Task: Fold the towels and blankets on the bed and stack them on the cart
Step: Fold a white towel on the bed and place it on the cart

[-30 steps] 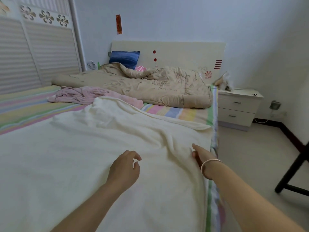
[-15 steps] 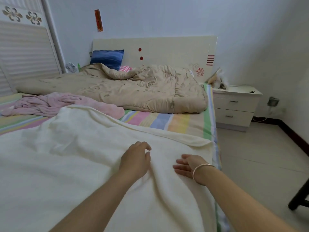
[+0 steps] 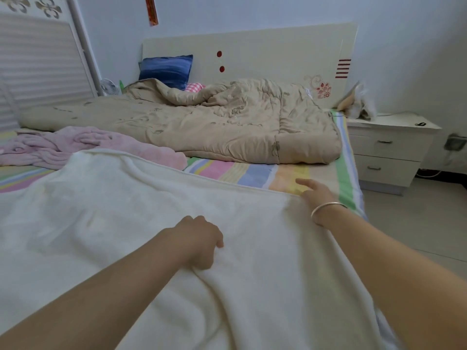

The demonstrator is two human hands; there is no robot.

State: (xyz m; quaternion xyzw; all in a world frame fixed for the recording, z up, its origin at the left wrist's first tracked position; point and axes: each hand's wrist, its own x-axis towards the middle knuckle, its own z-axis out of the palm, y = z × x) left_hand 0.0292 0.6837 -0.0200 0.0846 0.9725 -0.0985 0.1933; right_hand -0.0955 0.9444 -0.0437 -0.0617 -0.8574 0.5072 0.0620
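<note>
right hand reached white blanket corner, fingers straight | left hand curled on it, pinch uncertain

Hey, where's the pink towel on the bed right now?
In the head view the pink towel lies crumpled at the left of the bed, between the spread white blanket nearer the person and the beige quilt by the headboard.

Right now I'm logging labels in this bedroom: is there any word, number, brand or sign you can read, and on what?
No readable text in view.
Red strip on the wall: any writing is too blurred to read.
Headboard: only red dots, red stripes and a flower motif, no words.
</note>
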